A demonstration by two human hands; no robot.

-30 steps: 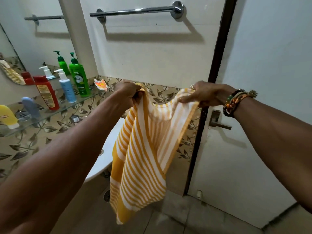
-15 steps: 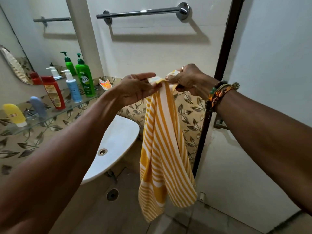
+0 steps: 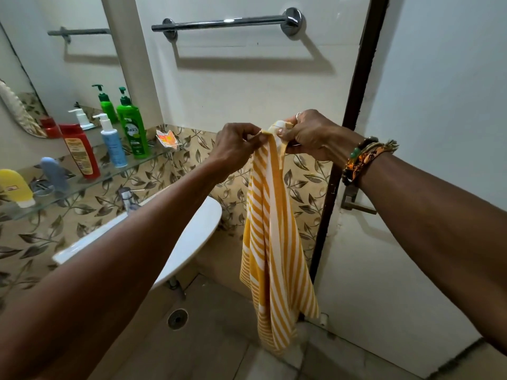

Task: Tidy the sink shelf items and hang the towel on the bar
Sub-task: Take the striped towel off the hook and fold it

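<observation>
Bottles point(image 3: 131, 124) stand on the glass shelf point(image 3: 82, 185) at left. Left hand point(image 3: 236, 146) pinches the towel's point(image 3: 274, 242) top edge, right hand point(image 3: 310, 135) grips it just beside. The towel hangs below the bar point(image 3: 227, 23).

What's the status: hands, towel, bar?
Left hand, right hand pinch top of yellow-and-white striped cloth towel. Towel hangs free, below chrome metal wall bar, not on it. Nothing seen between them.
</observation>
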